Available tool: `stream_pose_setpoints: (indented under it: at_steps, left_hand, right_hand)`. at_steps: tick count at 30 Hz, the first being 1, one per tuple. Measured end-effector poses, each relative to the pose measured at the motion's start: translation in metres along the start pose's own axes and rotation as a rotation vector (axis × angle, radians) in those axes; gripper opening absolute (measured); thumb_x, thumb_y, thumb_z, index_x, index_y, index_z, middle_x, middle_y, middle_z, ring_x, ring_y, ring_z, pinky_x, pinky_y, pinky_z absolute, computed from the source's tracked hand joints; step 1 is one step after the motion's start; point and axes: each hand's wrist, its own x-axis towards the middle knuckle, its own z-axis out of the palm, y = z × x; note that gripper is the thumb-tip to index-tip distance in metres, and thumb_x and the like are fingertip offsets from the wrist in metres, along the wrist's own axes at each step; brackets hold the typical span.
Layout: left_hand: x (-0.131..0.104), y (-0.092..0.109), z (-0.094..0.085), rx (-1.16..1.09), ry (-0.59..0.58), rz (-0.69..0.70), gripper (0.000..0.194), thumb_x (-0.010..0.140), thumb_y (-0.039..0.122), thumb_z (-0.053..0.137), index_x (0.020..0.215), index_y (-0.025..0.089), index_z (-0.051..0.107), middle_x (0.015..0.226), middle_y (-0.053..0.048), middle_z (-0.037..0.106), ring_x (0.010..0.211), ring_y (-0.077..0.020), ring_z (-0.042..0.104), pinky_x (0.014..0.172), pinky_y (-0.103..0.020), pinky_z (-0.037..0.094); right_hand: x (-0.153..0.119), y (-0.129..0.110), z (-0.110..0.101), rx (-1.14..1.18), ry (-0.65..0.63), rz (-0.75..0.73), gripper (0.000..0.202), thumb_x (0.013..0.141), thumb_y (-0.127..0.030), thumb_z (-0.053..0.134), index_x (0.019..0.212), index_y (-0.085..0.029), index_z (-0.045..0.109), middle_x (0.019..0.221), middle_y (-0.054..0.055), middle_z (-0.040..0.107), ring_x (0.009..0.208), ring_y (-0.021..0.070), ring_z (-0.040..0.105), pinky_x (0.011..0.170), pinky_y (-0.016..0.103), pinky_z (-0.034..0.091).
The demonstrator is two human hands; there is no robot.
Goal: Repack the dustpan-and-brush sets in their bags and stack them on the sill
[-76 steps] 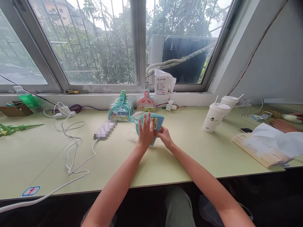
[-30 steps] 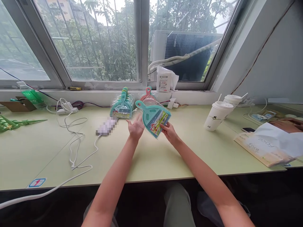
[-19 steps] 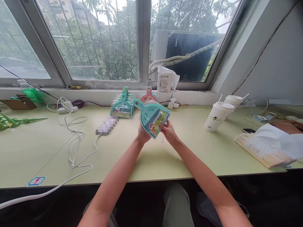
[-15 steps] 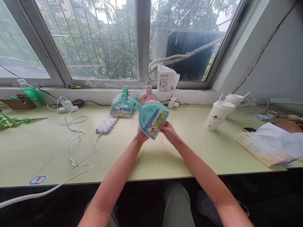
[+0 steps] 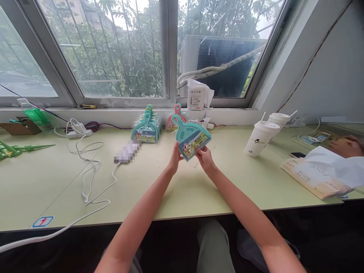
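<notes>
A turquoise mini dustpan-and-brush set [image 5: 191, 137] in clear wrap is held up above the table, tilted, its handle pointing up and left. My left hand [image 5: 174, 158] grips its lower left edge, the thumb along the side and the other fingers partly hidden behind. At the lower right, my right hand [image 5: 205, 159] pinches the corner by the printed label. Behind it to the left stands a row of wrapped turquoise sets [image 5: 145, 129]. A pink set [image 5: 176, 113] leans at the windowsill, partly covered by the held one.
White cables and a power strip [image 5: 81, 132] lie on the left, near a blurred white object [image 5: 127, 151]. To the right are two paper cups [image 5: 260, 140] with straws and a tissue pack [image 5: 315, 178]. Another person's hand [image 5: 345, 146] rests at the far right.
The held dustpan set has moved right and turned clockwise, its handle now pointing more upward. My left hand has shifted from beneath it to its left edge.
</notes>
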Motion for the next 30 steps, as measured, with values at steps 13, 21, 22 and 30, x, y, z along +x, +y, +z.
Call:
stream_pose_setpoints:
  at_steps: [13, 21, 22, 30]
  left_hand:
    - [0.0, -0.001, -0.006, 0.206, -0.031, 0.02, 0.069, 0.072, 0.042, 0.07, 0.13, 0.026, 0.034, 0.127, -0.009, 0.056, 0.104, -0.0271, 0.061, 0.075, -0.038, 0.055]
    - [0.002, -0.002, -0.008, 0.219, -0.07, 0.026, 0.076, 0.071, 0.043, 0.072, 0.133, 0.027, 0.031, 0.123, -0.009, 0.059, 0.092, -0.0241, 0.065, 0.072, -0.039, 0.056]
    - [0.002, -0.002, -0.008, 0.217, -0.082, 0.021, 0.077, 0.071, 0.043, 0.072, 0.133, 0.027, 0.031, 0.122, -0.009, 0.06, 0.087, -0.0231, 0.066, 0.072, -0.041, 0.056]
    - [0.0, 0.004, -0.009, 0.143, -0.104, 0.014, 0.07, 0.069, 0.038, 0.073, 0.127, 0.027, 0.034, 0.121, -0.01, 0.059, 0.074, -0.0203, 0.068, 0.067, -0.045, 0.059]
  right_hand:
    - [0.001, 0.001, -0.002, -0.03, -0.159, 0.072, 0.04, 0.06, -0.029, 0.08, 0.095, -0.022, 0.061, 0.105, 0.002, 0.07, 0.102, 0.0212, 0.065, 0.092, 0.035, 0.054]
    - [0.0, 0.002, -0.003, -0.075, -0.125, 0.063, 0.044, 0.057, -0.026, 0.082, 0.094, -0.021, 0.059, 0.097, 0.002, 0.071, 0.098, 0.0217, 0.067, 0.088, 0.035, 0.056]
    - [0.0, 0.002, -0.003, -0.08, -0.122, 0.06, 0.043, 0.058, -0.027, 0.082, 0.094, -0.021, 0.058, 0.098, 0.002, 0.071, 0.099, 0.0222, 0.066, 0.088, 0.036, 0.056]
    - [0.006, 0.0, -0.007, -0.086, -0.151, 0.116, 0.04, 0.057, -0.024, 0.083, 0.091, -0.02, 0.063, 0.102, 0.004, 0.072, 0.104, 0.0238, 0.065, 0.096, 0.039, 0.054]
